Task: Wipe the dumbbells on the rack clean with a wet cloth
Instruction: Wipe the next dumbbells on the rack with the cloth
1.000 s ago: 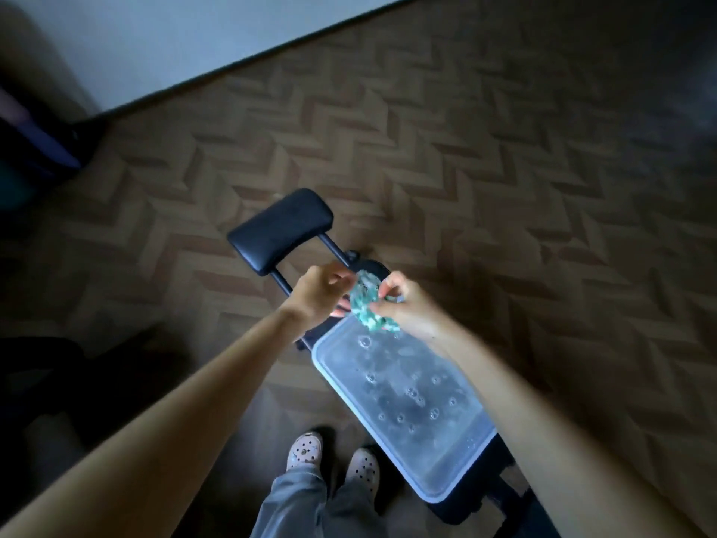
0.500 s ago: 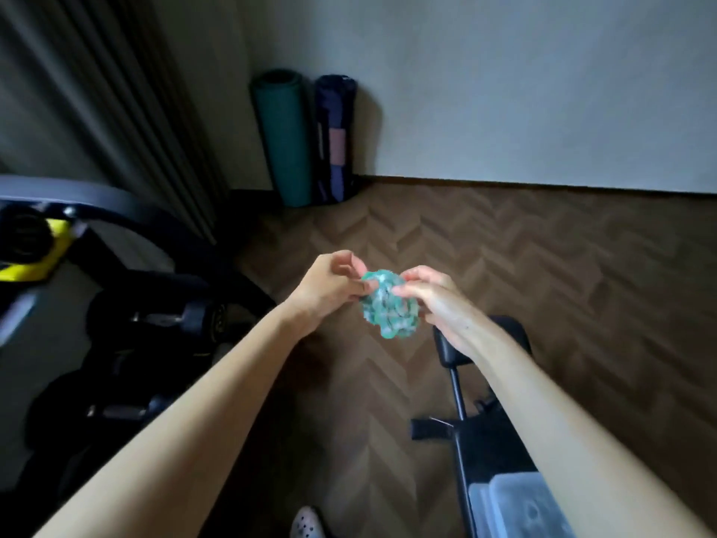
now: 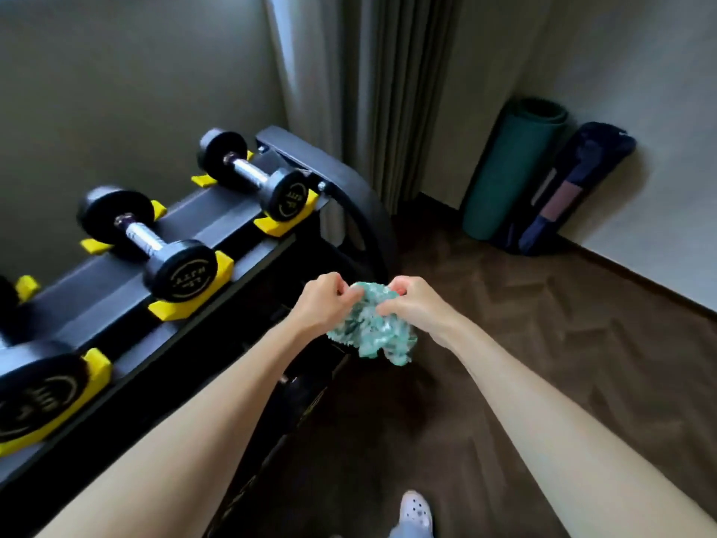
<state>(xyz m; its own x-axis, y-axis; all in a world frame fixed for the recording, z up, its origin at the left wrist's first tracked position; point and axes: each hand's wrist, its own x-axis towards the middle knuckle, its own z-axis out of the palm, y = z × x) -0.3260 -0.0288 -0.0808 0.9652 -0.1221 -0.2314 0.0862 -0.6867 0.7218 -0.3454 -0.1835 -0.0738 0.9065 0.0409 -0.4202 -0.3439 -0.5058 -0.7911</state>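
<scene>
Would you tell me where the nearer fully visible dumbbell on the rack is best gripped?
Probably by its metal handle, from above: the dumbbell lies level in yellow cradles on the rack, handle exposed between two wide round heads.

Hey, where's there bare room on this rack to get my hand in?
Bare rail on the rack between the far dumbbell and the middle dumbbell, and between that and the near dumbbell. Crowded at the yellow cradles hugging each head.

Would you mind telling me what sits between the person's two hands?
The crumpled green cloth, gripped by the left hand and the right hand, as the head view shows.
</scene>
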